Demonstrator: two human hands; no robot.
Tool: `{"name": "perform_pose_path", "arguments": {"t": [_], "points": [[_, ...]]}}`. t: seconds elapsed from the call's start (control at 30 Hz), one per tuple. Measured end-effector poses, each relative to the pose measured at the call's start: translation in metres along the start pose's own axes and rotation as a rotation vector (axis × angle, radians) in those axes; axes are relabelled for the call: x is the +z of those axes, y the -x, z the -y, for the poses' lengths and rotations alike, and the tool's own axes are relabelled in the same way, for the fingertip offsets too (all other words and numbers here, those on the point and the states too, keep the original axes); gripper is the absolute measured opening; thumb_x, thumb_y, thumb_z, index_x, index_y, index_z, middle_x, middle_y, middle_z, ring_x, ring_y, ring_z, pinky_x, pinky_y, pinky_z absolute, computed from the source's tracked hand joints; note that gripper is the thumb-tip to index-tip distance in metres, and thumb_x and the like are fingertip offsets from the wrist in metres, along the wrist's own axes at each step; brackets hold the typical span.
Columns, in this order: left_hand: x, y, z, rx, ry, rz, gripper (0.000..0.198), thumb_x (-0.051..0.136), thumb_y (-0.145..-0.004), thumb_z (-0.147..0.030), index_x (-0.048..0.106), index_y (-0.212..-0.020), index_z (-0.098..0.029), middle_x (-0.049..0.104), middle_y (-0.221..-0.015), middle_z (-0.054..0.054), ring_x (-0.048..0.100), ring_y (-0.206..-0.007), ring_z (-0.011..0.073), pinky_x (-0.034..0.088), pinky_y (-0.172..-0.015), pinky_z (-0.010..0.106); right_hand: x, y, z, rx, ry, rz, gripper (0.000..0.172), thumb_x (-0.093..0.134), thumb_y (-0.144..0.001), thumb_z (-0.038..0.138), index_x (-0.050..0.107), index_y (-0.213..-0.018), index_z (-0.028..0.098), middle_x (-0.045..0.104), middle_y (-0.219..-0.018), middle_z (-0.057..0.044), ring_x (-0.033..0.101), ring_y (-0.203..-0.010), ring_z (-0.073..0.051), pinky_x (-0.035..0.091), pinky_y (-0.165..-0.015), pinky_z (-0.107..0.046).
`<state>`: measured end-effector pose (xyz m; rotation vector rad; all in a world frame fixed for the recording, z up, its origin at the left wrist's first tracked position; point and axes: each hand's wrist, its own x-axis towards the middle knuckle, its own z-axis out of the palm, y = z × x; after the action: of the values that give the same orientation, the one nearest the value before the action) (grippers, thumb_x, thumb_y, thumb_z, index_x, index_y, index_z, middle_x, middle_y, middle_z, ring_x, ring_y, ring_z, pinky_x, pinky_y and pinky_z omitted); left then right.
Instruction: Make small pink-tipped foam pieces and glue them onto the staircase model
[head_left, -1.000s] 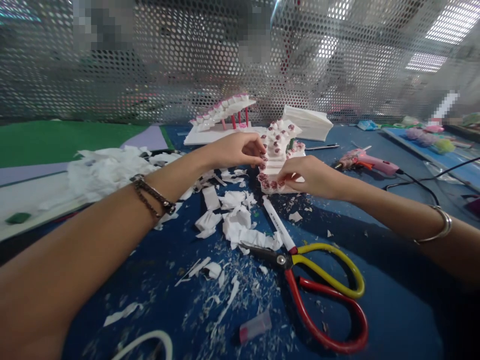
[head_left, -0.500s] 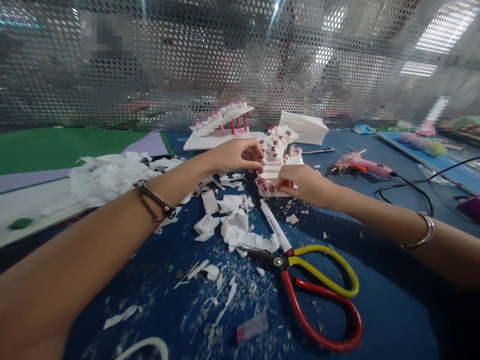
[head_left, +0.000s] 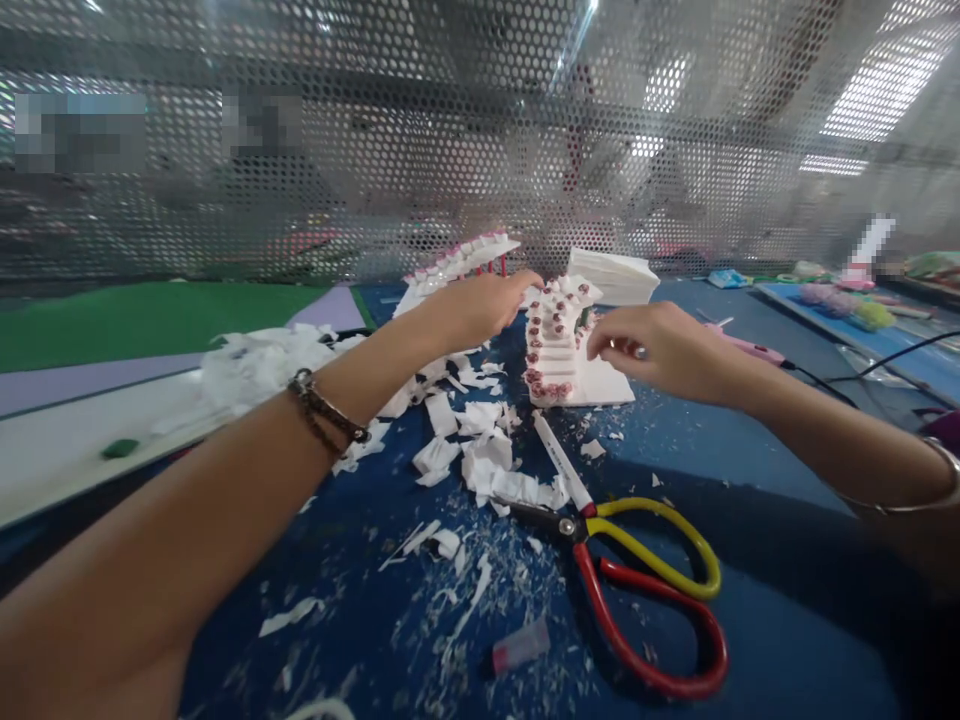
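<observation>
Hands (head_left: 487, 308) (head_left: 656, 345) beyond scissors (head_left: 568, 527), paper scraps (head_left: 487, 458)

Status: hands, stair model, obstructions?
Left hand at top of white stair model, right hand by its right side; contact unclear. Model upright. Marker, scissors in front, clear of hands.

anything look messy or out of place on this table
Yes: torn white paper scraps and finer shreds litter the blue table in front of the white stepped model. A small clear-and-red cap also lies loose, apart from the white marker; it may belong there.
</observation>
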<state>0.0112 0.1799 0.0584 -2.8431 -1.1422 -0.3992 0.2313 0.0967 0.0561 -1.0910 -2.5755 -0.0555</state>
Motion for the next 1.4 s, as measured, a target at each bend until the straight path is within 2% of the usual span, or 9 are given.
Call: {"name": "perform_pose_path", "arguments": {"t": [0.07,0.23,0.47,0.63,0.83,0.97,1.07,1.23,1.4], "points": [[-0.012,0.002,-0.011,-0.016,-0.126,-0.027,0.040,0.030,-0.085,-0.022,0.041,-0.123,-0.013,0.056,-0.060,0.004,0.049,-0.052,0.0147,0.036,-0.056,0.026,-0.001,0.003,0.004,-0.022,0.049,0.054,0.021,0.040,-0.079,0.011,0.059,-0.084,0.016,0.061,-0.083,-0.003,0.052,-0.074,-0.011,0.034,-0.065,-0.024],[-0.029,0.014,-0.039,-0.017,-0.324,0.016,0.028,0.033,-0.086,-0.024,0.054,-0.100,-0.012,0.059,-0.071,0.010,0.052,-0.057,0.0160,0.034,-0.056,0.028,0.003,0.006,0.008,0.003,0.144,0.113,0.023,0.036,-0.079,0.006,0.053,-0.090,0.018,0.057,-0.086,-0.004,0.049,-0.073,-0.014,0.032,-0.063,-0.026],[-0.011,0.068,-0.069,0.160,-0.517,0.155,0.022,0.034,-0.086,-0.018,0.056,-0.090,-0.017,0.055,-0.051,0.003,0.048,-0.045,0.0128,0.024,-0.044,0.025,0.010,0.015,0.016,-0.035,0.143,0.122,0.028,0.034,-0.076,0.001,0.049,-0.093,0.018,0.051,-0.091,-0.006,0.049,-0.073,-0.014,0.030,-0.059,-0.025],[0.002,0.121,-0.086,0.237,-0.348,0.121,0.031,0.030,-0.090,-0.026,0.055,-0.073,-0.019,0.056,-0.046,0.001,0.049,-0.041,0.0133,0.025,-0.045,0.026,0.029,0.026,0.028,-0.085,0.079,0.187,0.028,0.038,-0.074,0.001,0.050,-0.093,0.018,0.053,-0.090,-0.006,0.049,-0.066,-0.012,0.030,-0.056,-0.024],[0.019,0.162,-0.091,0.213,-0.107,0.073,0.032,0.031,-0.089,-0.022,0.046,-0.061,-0.019,0.057,-0.046,-0.002,0.049,-0.038,0.0128,0.026,-0.042,0.027,0.048,0.059,0.043,0.071,-0.051,0.176,0.024,0.031,-0.085,0.010,0.048,-0.098,0.020,0.057,-0.091,-0.005,0.055,-0.068,-0.013,0.038,-0.061,-0.025],[0.031,0.173,-0.091,0.146,-0.025,-0.002,0.032,0.025,-0.089,-0.021,0.044,-0.064,-0.021,0.057,-0.048,-0.002,0.049,-0.039,0.0140,0.030,-0.044,0.027,0.047,0.073,0.048,0.151,-0.034,0.157,0.027,0.032,-0.085,0.009,0.049,-0.101,0.022,0.056,-0.093,-0.005,0.055,-0.070,-0.014,0.042,-0.062,-0.027],[0.036,0.178,-0.091,0.129,0.035,-0.035,0.031,0.023,-0.089,-0.023,0.044,-0.066,-0.022,0.059,-0.052,-0.001,0.050,-0.043,0.0149,0.033,-0.046,0.027,0.049,0.068,0.045,0.109,-0.045,0.141,0.027,0.031,-0.084,0.009,0.051,-0.097,0.021,0.055,-0.092,-0.006,0.055,-0.075,-0.015,0.044,-0.065,-0.027],[0.040,0.184,-0.090,0.156,0.060,0.040,0.027,0.024,-0.087,-0.020,0.045,-0.070,-0.021,0.059,-0.058,0.001,0.050,-0.048,0.0153,0.035,-0.049,0.028,0.060,0.058,0.040,0.109,-0.160,-0.031,0.030,0.030,-0.079,0.001,0.050,-0.092,0.019,0.052,-0.091,-0.007,0.053,-0.079,-0.014,0.044,-0.069,-0.027],[0.038,0.181,-0.089,0.140,0.057,0.101,0.031,0.021,-0.089,-0.020,0.046,-0.071,-0.021,0.058,-0.059,0.001,0.050,-0.051,0.0150,0.032,-0.052,0.027,0.067,0.061,0.041,0.046,-0.361,-0.089,0.025,0.030,-0.081,0.002,0.048,-0.088,0.019,0.049,-0.086,-0.005,0.049,-0.076,-0.012,0.044,-0.070,-0.026]]}}
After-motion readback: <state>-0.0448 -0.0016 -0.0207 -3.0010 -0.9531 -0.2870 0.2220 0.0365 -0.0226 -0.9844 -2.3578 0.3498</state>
